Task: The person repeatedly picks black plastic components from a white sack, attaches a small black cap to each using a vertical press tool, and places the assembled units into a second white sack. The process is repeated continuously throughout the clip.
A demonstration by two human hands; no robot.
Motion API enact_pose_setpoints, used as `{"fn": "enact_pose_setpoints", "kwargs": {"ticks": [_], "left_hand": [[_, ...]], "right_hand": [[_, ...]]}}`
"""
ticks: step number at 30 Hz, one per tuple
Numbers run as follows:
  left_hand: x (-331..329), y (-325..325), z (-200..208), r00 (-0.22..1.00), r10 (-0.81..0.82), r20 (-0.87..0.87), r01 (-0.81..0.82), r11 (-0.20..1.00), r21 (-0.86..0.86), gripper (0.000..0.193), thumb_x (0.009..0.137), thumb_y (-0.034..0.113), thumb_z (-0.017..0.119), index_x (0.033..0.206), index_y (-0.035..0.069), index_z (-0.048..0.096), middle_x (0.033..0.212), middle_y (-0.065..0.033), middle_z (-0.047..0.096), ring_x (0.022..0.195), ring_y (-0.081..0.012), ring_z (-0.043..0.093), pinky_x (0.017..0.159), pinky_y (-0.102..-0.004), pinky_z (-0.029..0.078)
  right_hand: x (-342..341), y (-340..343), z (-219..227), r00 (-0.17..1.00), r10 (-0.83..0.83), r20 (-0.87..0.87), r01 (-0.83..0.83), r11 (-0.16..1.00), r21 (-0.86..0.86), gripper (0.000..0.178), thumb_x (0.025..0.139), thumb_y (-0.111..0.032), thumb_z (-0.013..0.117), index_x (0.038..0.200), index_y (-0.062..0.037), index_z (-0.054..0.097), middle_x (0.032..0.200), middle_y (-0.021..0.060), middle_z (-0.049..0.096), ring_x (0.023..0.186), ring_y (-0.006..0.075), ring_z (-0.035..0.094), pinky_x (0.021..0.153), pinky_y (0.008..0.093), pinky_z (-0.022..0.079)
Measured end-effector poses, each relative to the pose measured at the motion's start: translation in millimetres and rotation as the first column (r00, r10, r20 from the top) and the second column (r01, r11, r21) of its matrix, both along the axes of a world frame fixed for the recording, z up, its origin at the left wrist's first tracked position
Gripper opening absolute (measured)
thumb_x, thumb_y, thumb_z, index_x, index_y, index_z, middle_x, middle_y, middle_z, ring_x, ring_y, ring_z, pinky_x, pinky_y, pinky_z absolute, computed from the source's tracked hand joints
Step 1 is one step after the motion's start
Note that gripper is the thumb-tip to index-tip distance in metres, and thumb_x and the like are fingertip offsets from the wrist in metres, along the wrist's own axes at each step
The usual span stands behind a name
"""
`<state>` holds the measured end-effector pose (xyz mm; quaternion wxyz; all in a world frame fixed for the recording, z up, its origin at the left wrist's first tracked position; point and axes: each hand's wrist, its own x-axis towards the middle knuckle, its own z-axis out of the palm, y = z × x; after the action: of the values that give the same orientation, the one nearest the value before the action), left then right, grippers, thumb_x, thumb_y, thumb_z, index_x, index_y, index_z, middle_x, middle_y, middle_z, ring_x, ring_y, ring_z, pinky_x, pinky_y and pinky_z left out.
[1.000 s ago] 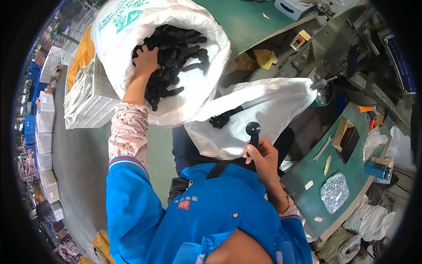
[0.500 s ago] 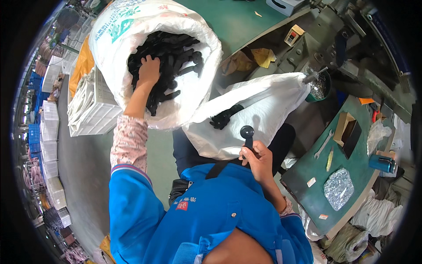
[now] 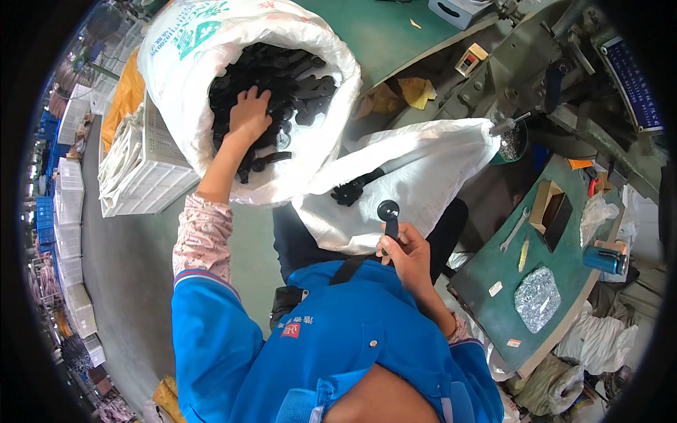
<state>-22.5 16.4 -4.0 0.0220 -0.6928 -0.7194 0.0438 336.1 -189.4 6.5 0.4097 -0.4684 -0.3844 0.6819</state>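
My left hand [image 3: 251, 114] reaches into a large white woven sack [image 3: 338, 134] lying tilted toward me. Its fingers are spread over a heap of black plastic parts [image 3: 289, 74], long pieces with rounded ends; the fingertips rest among them, and I see nothing gripped. Low in front of me, my right hand [image 3: 409, 255] pinches a black spoon-shaped part [image 3: 388, 213] by its narrow shank, its glossy round head pointing away from me. Beyond that part, a small cluster of similar black parts [image 3: 352, 190] lies on a second white sack [image 3: 437, 173] spread over my lap.
A machine [image 3: 493, 67] stands at the far right, its metal rod [image 3: 504, 127] against the second sack's corner. On the green bench [image 3: 486, 310] at right lie a wrench [image 3: 515, 229], a cutter knife [image 3: 523, 254], an open carton [image 3: 550, 211] and a bag of metal pieces [image 3: 537, 299]. White crates [image 3: 151, 169] stand left.
My left hand has shifted slightly to the right inside the sack, and the black parts around it have moved. My right hand still holds the spoon-shaped part in nearly the same place.
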Motion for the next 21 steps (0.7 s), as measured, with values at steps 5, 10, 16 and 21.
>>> {"fn": "enact_pose_setpoints", "kwargs": {"ticks": [5, 10, 16, 21], "left_hand": [[20, -2, 31, 0.881, -0.293, 0.373, 0.213, 0.947, 0.241, 0.059, 0.071, 0.013, 0.065, 0.128, 0.012, 0.053, 0.131, -0.0172, 0.05, 0.118, -0.0326, 0.05, 0.094, -0.0403, 0.046], [10, 30, -3, 0.831, -0.077, 0.55, 0.017, 0.993, 0.114, 0.068, 0.068, 0.022, 0.067, 0.132, 0.025, 0.048, 0.117, -0.0186, 0.053, 0.108, -0.0355, 0.056, 0.093, -0.0394, 0.047], [43, 40, -4, 0.938, -0.147, 0.315, 0.081, 0.974, 0.213, 0.051, 0.072, 0.023, 0.068, 0.12, 0.016, 0.054, 0.116, -0.0164, 0.054, 0.103, -0.0371, 0.057, 0.087, -0.0455, 0.049], [2, 51, 3, 0.053, -0.121, 0.991, -0.56, 0.818, 0.13, 0.049, 0.074, 0.017, 0.078, 0.113, 0.001, 0.054, 0.104, -0.0161, 0.061, 0.097, -0.0258, 0.059, 0.082, -0.0379, 0.049]], "right_hand": [[-12, -4, 0, 0.999, 0.052, 0.013, -0.051, 0.998, -0.022, 0.017, 0.091, -0.008, 0.06, 0.106, 0.0005, 0.059, 0.08, 0.0055, 0.063, 0.069, 0.0102, 0.058, 0.055, 0.0224, 0.044], [-15, -2, 8, 0.997, 0.083, -0.012, -0.083, 0.997, -0.003, 0.018, 0.091, -0.007, 0.059, 0.107, 0.0012, 0.058, 0.081, 0.0054, 0.063, 0.068, 0.0099, 0.058, 0.057, 0.0219, 0.044], [-18, -6, 2, 0.999, 0.053, -0.006, -0.053, 0.999, -0.002, 0.018, 0.091, -0.007, 0.06, 0.107, 0.0013, 0.058, 0.081, 0.0056, 0.063, 0.069, 0.0101, 0.058, 0.058, 0.0216, 0.045], [-13, -10, 4, 0.999, -0.046, -0.017, 0.046, 0.998, 0.031, 0.018, 0.091, -0.005, 0.058, 0.107, -0.0001, 0.051, 0.083, 0.0077, 0.063, 0.07, 0.011, 0.059, 0.059, 0.0223, 0.047]]}}
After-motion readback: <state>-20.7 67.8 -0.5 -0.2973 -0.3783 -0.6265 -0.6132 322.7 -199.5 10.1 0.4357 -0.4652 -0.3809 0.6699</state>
